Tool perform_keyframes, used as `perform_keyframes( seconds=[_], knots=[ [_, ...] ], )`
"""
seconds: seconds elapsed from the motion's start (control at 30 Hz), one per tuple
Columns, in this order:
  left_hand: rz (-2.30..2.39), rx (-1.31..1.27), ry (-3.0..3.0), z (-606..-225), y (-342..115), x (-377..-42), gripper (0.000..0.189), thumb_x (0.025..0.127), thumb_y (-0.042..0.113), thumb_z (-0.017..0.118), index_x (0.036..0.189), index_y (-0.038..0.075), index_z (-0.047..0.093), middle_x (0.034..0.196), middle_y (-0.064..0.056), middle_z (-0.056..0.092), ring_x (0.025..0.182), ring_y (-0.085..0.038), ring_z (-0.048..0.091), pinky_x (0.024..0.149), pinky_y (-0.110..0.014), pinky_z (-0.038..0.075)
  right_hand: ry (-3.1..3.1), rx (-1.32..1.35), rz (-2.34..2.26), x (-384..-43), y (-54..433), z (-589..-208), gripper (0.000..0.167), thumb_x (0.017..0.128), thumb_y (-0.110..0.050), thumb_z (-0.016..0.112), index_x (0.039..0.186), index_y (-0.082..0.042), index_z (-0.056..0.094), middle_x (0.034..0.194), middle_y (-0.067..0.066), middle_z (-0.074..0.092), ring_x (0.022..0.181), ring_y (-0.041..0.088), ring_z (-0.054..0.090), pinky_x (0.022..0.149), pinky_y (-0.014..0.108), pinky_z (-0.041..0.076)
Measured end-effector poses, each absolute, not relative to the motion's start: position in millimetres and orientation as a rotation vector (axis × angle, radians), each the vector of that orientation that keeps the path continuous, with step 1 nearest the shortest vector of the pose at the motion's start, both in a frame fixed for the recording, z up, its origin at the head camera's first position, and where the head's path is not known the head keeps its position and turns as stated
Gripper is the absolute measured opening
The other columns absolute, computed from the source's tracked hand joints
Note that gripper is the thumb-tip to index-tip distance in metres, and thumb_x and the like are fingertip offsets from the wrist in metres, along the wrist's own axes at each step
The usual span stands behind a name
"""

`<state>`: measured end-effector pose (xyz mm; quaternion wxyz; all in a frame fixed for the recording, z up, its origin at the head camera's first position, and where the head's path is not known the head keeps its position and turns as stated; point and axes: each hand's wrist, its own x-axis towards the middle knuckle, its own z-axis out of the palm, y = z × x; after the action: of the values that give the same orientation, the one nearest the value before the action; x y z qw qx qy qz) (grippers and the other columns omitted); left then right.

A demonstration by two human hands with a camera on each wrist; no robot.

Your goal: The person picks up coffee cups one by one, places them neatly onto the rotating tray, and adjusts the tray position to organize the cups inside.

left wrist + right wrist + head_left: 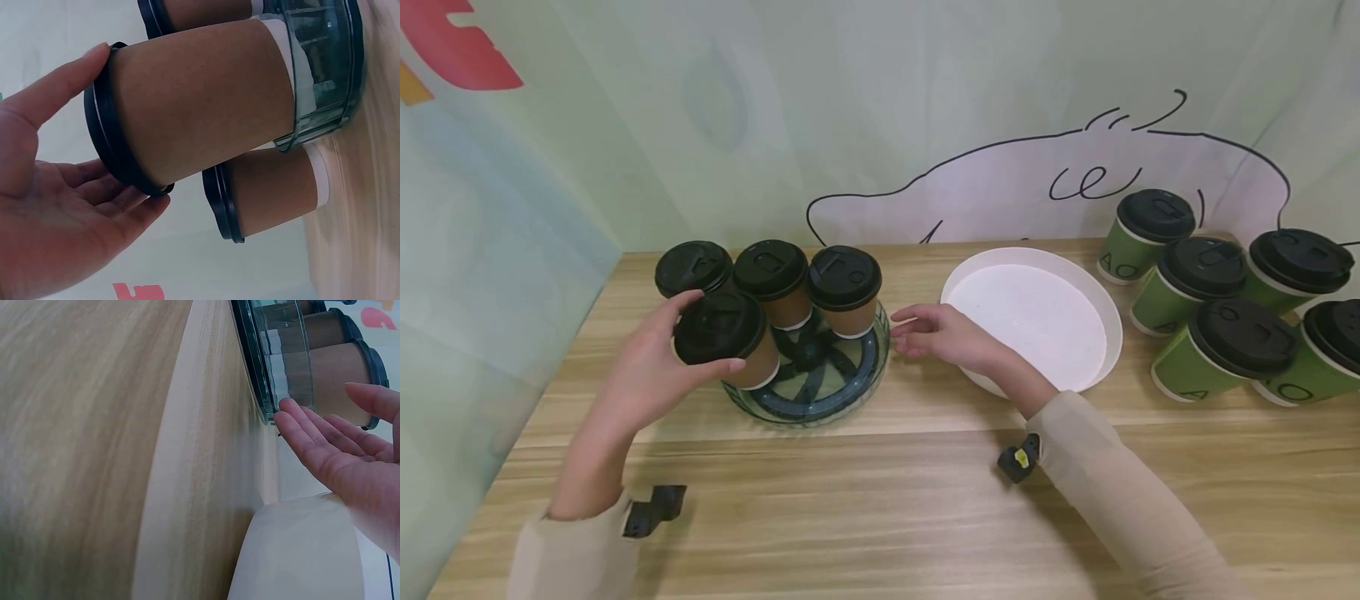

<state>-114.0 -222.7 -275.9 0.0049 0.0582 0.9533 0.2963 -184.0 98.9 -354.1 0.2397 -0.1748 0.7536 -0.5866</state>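
Observation:
My left hand (658, 358) grips a brown paper coffee cup (200, 103) round its black lid, thumb on one side and fingers on the other. This cup is over the left part of a round glass dish (808, 408) with a dark blue-green pattern. Two more brown cups, one in the middle (786, 308) and one at the right (850, 320), stand in the dish's far part. Another lidded cup (278, 192) stands on the table outside the dish. Fingers loosely extended, my right hand (943, 335) holds nothing; its fingertips are right at the dish's right rim.
A round white tray (1108, 333) lies right of the glass dish, behind my right forearm. Several green paper cups (1195, 358) with black lids stand at the right of the wooden table (850, 517). A printed backdrop (887, 108) rises behind the table.

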Motion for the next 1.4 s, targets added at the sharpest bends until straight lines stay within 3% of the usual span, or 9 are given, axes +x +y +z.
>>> perform_keyframes(
  seconds=[0.53, 1.4],
  knots=[
    [0.957, 0.216, 2.974, -285.3, -222.4, -114.8, 0.095, 0.072, 0.032, 0.077, 0.141, -0.003, 0.022, 0.139, -0.031, 0.028, 0.123, -0.05, 0.028, 0.09, -0.064, 0.028, 2.059, -0.459, -1.599, -185.2, 98.5, -354.2, 0.042, 0.088, 0.003, 0.052, 0.129, 0.007, 0.044, 0.119, 0.024, 0.055, 0.101, 0.026, 0.059, 0.085, 0.036, 0.049],
    [0.957, 0.184, 2.902, -285.9, -224.9, -120.7, 0.098, 0.075, 0.034, 0.075, 0.144, 0.0, 0.015, 0.143, -0.03, 0.02, 0.126, -0.05, 0.021, 0.092, -0.066, 0.026, 2.061, -0.483, -1.583, -184.5, 99.4, -355.0, 0.041, 0.089, 0.001, 0.052, 0.129, 0.006, 0.044, 0.121, 0.024, 0.054, 0.101, 0.027, 0.059, 0.085, 0.034, 0.049]
  ],
)
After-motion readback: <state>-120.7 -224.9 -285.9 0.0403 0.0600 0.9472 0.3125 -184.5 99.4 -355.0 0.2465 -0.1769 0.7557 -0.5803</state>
